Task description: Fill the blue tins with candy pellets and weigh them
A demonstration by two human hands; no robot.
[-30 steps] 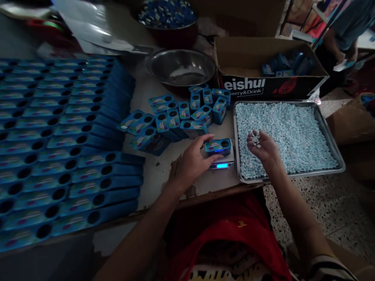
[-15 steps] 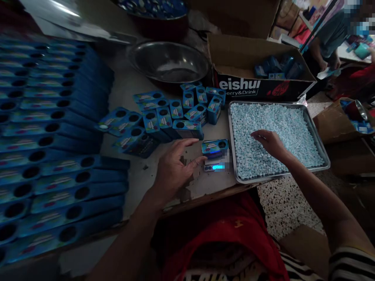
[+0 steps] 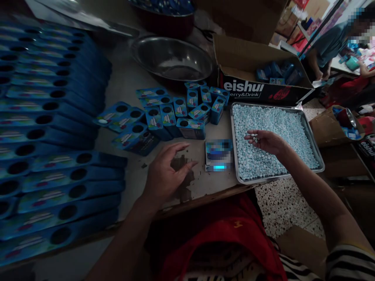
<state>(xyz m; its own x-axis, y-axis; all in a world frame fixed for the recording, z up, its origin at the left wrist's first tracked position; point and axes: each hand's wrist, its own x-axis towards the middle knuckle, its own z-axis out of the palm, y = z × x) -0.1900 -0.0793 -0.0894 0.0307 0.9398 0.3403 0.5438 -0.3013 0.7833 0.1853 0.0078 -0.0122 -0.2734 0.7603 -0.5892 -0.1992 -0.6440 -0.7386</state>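
Observation:
My right hand (image 3: 265, 141) is over the metal tray (image 3: 236, 156), palm turned up and fingers cupped. A few small white candies (image 3: 254, 137) lie on its fingers. Pale blue and white candies (image 3: 281, 128) fill the tray. To the left, my left hand (image 3: 171, 168) holds nothing, its thumb and fingers apart above the table. Just right of its fingertips, a blue candy box (image 3: 216, 147) rests on a small device with a lit display (image 3: 219, 168), probably a scale; part of both is pixelated.
Rows of blue boxes with dark round openings (image 3: 61, 175) stand on the left. Several loose blue boxes (image 3: 191, 128) are behind the device. A steel bowl (image 3: 172, 58) and a cardboard carton (image 3: 263, 88) stand at the back. Another person (image 3: 325, 50) is at the upper right.
My right hand has turned palm up and now carries a few candies. My left hand has drawn back left, away from the box on the device.

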